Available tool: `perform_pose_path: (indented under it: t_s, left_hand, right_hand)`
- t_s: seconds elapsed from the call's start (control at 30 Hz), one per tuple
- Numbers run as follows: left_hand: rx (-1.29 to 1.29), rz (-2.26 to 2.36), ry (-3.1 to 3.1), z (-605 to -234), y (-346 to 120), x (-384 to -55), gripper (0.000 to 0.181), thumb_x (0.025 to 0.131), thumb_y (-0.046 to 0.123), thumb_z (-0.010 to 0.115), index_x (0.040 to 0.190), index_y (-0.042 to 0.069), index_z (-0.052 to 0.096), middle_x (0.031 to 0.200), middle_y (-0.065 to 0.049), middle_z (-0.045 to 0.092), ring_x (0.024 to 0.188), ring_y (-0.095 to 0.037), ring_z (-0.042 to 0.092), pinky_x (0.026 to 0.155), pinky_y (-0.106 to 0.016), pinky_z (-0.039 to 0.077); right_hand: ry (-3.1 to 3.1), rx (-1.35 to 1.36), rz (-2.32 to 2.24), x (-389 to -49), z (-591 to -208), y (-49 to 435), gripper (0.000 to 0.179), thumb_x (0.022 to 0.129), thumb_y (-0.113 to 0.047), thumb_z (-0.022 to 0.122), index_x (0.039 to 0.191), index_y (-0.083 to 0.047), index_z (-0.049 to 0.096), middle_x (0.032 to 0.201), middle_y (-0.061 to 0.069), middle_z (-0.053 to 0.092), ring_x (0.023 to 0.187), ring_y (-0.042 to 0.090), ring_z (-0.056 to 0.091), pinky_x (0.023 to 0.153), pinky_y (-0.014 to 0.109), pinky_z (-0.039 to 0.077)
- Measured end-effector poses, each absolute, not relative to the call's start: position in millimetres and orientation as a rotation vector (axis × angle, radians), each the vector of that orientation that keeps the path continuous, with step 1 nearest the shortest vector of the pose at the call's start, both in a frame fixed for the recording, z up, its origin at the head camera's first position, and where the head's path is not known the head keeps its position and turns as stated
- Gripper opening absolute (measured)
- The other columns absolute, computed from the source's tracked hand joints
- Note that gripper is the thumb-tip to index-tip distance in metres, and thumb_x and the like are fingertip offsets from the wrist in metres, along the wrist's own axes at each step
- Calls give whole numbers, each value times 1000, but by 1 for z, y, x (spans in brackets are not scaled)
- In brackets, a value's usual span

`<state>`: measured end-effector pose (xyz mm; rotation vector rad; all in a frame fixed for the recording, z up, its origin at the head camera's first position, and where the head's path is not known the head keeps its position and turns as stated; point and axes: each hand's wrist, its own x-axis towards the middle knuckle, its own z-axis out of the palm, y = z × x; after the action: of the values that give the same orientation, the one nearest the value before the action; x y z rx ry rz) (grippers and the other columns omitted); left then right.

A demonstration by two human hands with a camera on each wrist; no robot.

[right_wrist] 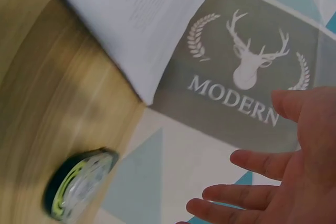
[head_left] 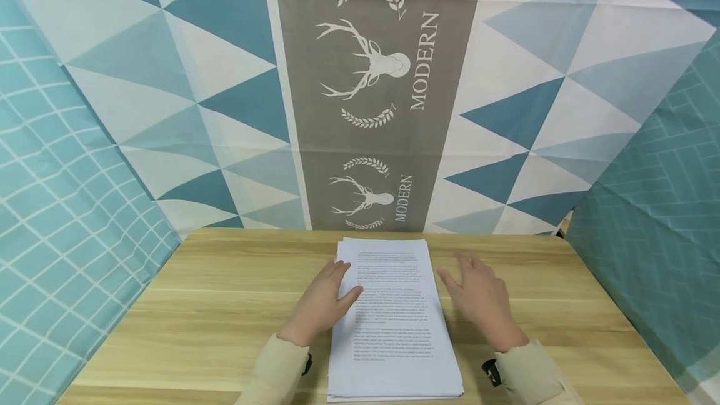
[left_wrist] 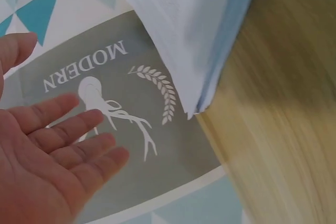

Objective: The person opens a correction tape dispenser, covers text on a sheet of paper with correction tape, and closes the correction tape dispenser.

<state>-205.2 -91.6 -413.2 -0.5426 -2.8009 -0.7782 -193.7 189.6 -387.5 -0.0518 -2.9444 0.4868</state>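
A thick stack of printed paper [head_left: 388, 317] lies lengthwise on the wooden table, its edges slightly uneven. My left hand [head_left: 323, 302] is at the stack's left side, with fingers extended and the thumb over the top sheet; whether it touches the paper I cannot tell. In the left wrist view that hand [left_wrist: 58, 156] shows its palm with nothing in it. To the right of the stack hovers my right hand [head_left: 480, 299], fingers spread and holding nothing. The right wrist view has the same hand [right_wrist: 294, 166] apart from the paper [right_wrist: 131, 30].
A rounded dark object with a yellow-green band and a clear part [right_wrist: 81, 184] sits on the table in the right wrist view; its kind is unclear. Patterned cloth [head_left: 365, 92] hangs behind the wooden table [head_left: 225, 317], with blue-green cloth at both sides.
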Motion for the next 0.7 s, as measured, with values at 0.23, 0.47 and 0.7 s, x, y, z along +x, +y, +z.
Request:
perform_pose_path:
  t_s: [0.23,0.47,0.7]
  left_hand:
    - [-584,-766,-2815,-420,-100,-203,50,89,29,61,126,-3,53,130,-20,55,128,-39,44,106,-49,36]
    - [-666,-717,-2845,-428,-107,-200,46,87,23,61,122,-5,55,126,-23,56,124,-39,47,104,-48,39]
    - [-789,-664,-2876,-435,-112,-195,44,87,21,60,121,-6,55,127,-24,55,125,-40,47,103,-48,39]
  right_hand:
    - [-2919,-47,491,-198,-399,214,69,93,-56,42,131,1,48,128,28,52,108,48,53,76,58,47]
    - [-2965,-80,512,-200,-407,236,62,93,-45,48,130,5,47,120,32,54,99,47,57,70,54,49]
    - [-3047,-117,545,-203,-412,253,62,94,-42,47,130,9,45,119,35,52,96,48,56,68,54,49]
